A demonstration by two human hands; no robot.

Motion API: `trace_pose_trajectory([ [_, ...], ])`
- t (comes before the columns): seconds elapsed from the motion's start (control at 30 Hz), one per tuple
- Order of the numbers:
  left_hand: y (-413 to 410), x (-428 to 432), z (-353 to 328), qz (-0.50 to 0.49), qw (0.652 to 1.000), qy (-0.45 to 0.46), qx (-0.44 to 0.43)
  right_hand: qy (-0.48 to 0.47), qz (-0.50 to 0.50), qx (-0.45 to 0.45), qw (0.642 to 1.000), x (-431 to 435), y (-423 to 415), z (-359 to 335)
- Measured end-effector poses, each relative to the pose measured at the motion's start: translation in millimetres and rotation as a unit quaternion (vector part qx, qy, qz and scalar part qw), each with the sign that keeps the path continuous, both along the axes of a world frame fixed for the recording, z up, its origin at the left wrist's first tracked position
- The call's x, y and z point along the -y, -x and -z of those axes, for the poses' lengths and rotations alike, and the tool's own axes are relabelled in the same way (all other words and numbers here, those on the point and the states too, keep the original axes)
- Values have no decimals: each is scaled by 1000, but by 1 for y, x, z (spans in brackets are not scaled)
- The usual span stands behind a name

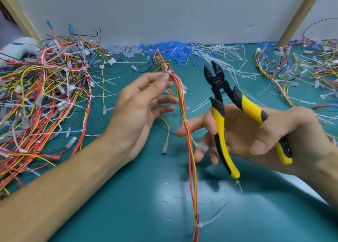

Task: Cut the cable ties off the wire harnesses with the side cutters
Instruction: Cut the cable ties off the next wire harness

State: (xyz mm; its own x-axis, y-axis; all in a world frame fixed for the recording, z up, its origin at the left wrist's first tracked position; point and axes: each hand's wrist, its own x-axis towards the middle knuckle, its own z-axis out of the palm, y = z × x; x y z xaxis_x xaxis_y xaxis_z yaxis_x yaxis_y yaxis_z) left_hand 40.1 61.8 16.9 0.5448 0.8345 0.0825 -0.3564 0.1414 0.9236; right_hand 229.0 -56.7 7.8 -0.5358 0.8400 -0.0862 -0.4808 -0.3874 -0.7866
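The left hand [142, 112] pinches a wire harness [184, 113] near its far end between thumb and fingertip, while its other fingers are spread loosely beside the wires. From that pinch the harness, a thin bundle of red, orange and yellow wires, runs in a long, nearly straight line toward the person, passing between the two hands and reaching the near edge of the green mat [128, 196]. Its far tip fans out just past the left fingertips. A white cable tie [185, 121] wraps the bundle between the hands, and the outstretched index finger of the right hand [256, 132] touches the wires just below it. The right hand's remaining fingers curl round the yellow and black handles of the side cutters [218, 85]. The tool slants up and away from the right palm, its black jaws spread apart and pointing away from the person, just right of the harness without touching it. A big tangle of harnesses [45, 95] lies left of the left hand, and loose cut ties [225, 58] lie beyond the cutters' tips.
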Motion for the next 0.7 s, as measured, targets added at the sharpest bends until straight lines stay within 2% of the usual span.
trace_pose_trajectory([
  [0.07, 0, 3, 2, -48, 997, -43, -40, -48, -10, -65, 997, 10, -6, -1],
  [0.13, 0, 4, 3, -100, 985, -114, -80, -5, 42, -86, 995, -6, -18, -19],
  [0.2, 1, 8, 3, -121, 970, -190, -90, -44, 29, -112, 992, -9, -29, -18],
  [0.27, 3, 16, 0, -94, 969, -218, -75, -59, 59, -127, 988, -9, -32, -18],
  [0.37, 4, 25, -1, 20, 975, -199, -94, -91, 56, -162, 981, -10, -34, -18],
  [0.43, 5, 27, -1, 71, 964, -212, -145, -112, 67, -96, 987, -4, -34, -18],
  [0.5, 6, 28, -2, 94, 943, -256, -192, -134, 132, 44, 981, 6, -32, -25],
  [0.6, 7, 33, -2, 101, 908, -320, -251, -76, 194, 187, 960, 16, -23, -36],
  [0.7, 3, 35, 2, 79, 895, -338, -279, -20, 151, 278, 948, 16, -15, -38],
])
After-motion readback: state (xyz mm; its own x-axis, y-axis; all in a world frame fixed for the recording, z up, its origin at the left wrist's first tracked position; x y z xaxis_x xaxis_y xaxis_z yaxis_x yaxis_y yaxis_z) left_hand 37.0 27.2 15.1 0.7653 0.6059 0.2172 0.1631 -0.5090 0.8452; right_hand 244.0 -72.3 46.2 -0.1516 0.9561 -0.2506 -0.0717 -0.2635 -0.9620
